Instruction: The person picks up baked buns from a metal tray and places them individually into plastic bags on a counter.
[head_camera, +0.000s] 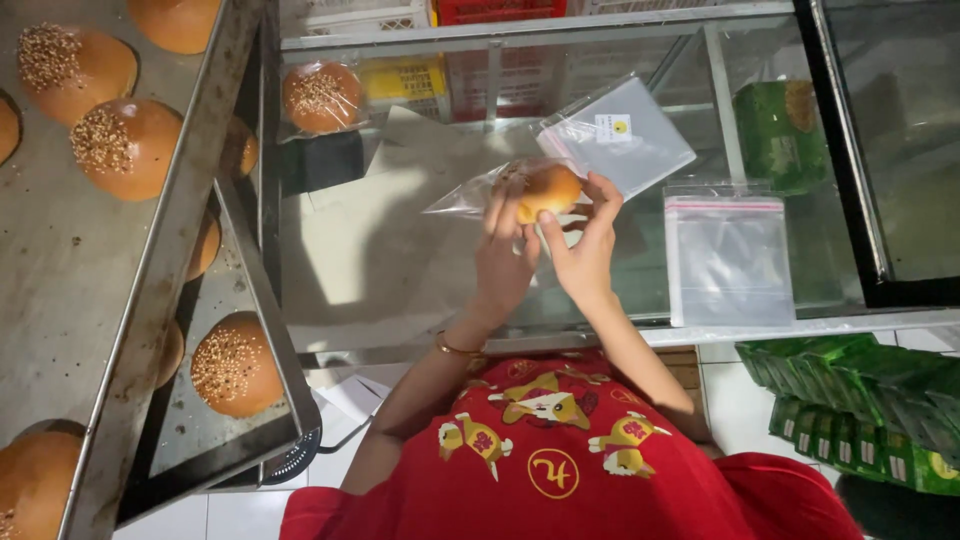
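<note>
bun (548, 190) in clear bag (470, 195), between both hands' fingers (600, 195)

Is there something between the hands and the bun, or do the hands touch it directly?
Both hands, left hand and right hand, hold the bun over the glass counter. A clear plastic bag lies around the bun, so thin film seems to sit between fingers and bun. Nothing else stands between.
</note>
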